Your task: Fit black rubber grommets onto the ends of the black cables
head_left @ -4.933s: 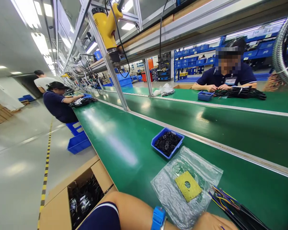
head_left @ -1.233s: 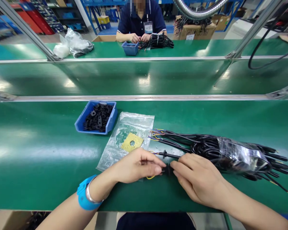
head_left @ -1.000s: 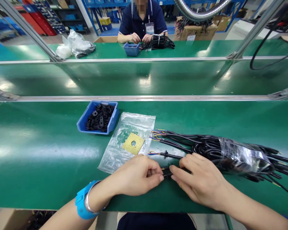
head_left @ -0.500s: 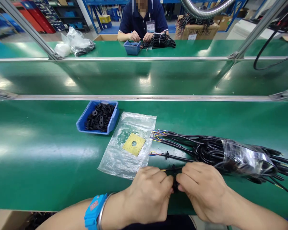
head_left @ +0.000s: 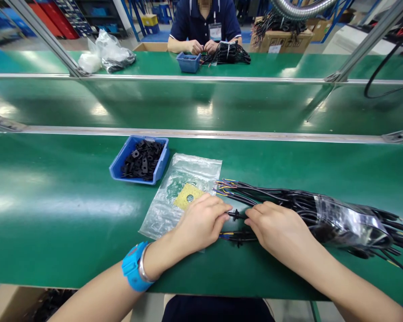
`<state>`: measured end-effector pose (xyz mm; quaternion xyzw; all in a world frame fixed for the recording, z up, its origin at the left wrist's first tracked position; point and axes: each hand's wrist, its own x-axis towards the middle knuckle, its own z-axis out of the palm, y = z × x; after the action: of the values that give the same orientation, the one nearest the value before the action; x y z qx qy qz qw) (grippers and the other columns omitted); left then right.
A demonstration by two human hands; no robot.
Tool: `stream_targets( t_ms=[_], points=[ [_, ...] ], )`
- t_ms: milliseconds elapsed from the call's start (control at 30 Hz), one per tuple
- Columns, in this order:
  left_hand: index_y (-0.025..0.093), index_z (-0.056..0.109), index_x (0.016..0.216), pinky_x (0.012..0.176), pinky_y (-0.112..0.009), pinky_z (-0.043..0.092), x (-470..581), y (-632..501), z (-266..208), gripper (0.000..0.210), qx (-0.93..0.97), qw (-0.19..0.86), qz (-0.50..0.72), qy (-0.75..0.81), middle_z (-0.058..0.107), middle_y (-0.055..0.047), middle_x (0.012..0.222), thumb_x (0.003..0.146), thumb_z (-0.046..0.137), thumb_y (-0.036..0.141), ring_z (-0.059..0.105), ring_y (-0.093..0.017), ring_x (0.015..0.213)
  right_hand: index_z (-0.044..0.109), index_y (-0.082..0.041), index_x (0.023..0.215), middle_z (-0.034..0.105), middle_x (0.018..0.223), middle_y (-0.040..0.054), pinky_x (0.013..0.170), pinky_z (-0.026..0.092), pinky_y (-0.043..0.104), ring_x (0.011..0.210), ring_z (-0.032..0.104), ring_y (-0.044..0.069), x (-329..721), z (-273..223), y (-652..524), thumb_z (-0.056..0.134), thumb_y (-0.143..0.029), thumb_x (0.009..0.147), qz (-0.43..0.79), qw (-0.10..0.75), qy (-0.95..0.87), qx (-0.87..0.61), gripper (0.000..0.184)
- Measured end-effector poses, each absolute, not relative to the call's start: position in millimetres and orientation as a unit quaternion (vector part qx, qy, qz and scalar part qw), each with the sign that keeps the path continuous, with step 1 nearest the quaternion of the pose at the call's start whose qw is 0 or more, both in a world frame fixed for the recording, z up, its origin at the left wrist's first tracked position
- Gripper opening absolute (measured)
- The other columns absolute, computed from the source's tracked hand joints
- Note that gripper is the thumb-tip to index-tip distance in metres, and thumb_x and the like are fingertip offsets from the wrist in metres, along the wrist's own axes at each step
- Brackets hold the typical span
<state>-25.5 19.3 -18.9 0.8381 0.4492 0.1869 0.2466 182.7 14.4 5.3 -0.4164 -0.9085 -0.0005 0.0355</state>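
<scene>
My left hand [head_left: 199, 222] pinches the stripped end of a black cable [head_left: 242, 216], its thumb and forefinger closed. Just right of a small black grommet [head_left: 236, 215] on that cable, my right hand [head_left: 278, 223] is closed on the black sheath. A second cable [head_left: 250, 235] with its own grommet [head_left: 239, 240] lies slightly nearer to me, coloured wires showing at its left end. Both belong beside a bundle of black cables [head_left: 302, 199] wrapped in clear film [head_left: 351, 221]. The fingertips partly hide the held wires.
A blue bin [head_left: 114, 171] of small black parts stands left of a clear plastic bag [head_left: 161, 214] with a yellow square pad [head_left: 181, 197]. Metal rails [head_left: 201, 133] cross the green bench. Opposite, a co-worker [head_left: 204, 27] handles cables near another blue bin [head_left: 188, 67].
Both hands have moved away from me, from the nearer grommet cable to the one behind it. The nearer cable is let go and lies on the bench; the view has shifted slightly.
</scene>
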Motion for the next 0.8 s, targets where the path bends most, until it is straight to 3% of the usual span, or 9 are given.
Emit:
stream_targets(
  t_ms=[133, 300, 533, 667, 800],
  points=[
    [0.018, 0.067, 0.101, 0.076, -0.036, 0.045, -16.9, 12.6, -23.8, 0.024, 0.856, 0.214, 0.149, 0.446, 0.064, -0.006, 0.083, 0.09, 0.047, 0.025, 0.054, -0.021, 0.081, 0.059, -0.019, 0.068, 0.059, 0.066, 0.0016, 0.058, 0.033, 0.032, 0.064, 0.054, 0.018, 178.2, -0.5, 17.0, 0.062, -0.014, 0.078, -0.012, 0.015, -0.903, -0.428, 0.012],
    [0.016, 0.067, 0.084, 0.07, -0.033, 0.043, -13.6, 4.5, -21.1, 0.02, 0.857, 0.196, 0.192, 0.436, 0.061, -0.004, 0.074, 0.088, 0.05, 0.026, 0.052, -0.019, 0.073, 0.055, -0.019, 0.07, 0.056, 0.063, -0.0007, 0.063, 0.029, 0.031, 0.059, 0.048, 0.014, 180.5, -0.9, 14.6, 0.05, -0.01, 0.083, 0.04, 0.048, -0.914, -0.4, 0.017],
    [0.015, 0.065, 0.076, 0.057, -0.033, 0.034, -10.5, -4.7, -24.2, 0.02, 0.904, 0.04, 0.258, 0.34, 0.057, -0.003, 0.062, 0.087, 0.049, 0.017, 0.048, -0.017, 0.063, 0.048, -0.019, 0.067, 0.053, 0.063, -0.001, 0.064, 0.029, 0.029, 0.06, 0.044, 0.014, 189.1, 9.9, 11.6, 0.042, -0.008, 0.088, 0.162, 0.056, -0.913, -0.371, 0.024],
    [0.017, 0.062, 0.064, 0.058, -0.032, 0.038, -4.3, -14.6, -20.3, 0.02, 0.907, 0.159, 0.178, 0.347, 0.059, -0.003, 0.062, 0.079, 0.058, 0.031, 0.051, -0.017, 0.061, 0.053, -0.019, 0.073, 0.057, 0.068, -0.0008, 0.067, 0.034, 0.027, 0.065, 0.049, 0.014, 189.0, 11.5, 12.4, 0.041, -0.01, 0.09, 0.191, 0.083, -0.91, -0.359, 0.024],
    [0.018, 0.065, 0.067, 0.061, -0.032, 0.043, -6.3, -18.6, -12.7, 0.022, 0.899, 0.232, 0.108, 0.354, 0.063, -0.003, 0.066, 0.075, 0.06, 0.038, 0.056, -0.019, 0.062, 0.056, -0.018, 0.073, 0.055, 0.069, 0.0034, 0.065, 0.034, 0.031, 0.067, 0.049, 0.018, 177.7, -1.3, 15.4, 0.043, -0.007, 0.086, 0.027, 0.124, -0.918, -0.375, 0.022]
  ],
)
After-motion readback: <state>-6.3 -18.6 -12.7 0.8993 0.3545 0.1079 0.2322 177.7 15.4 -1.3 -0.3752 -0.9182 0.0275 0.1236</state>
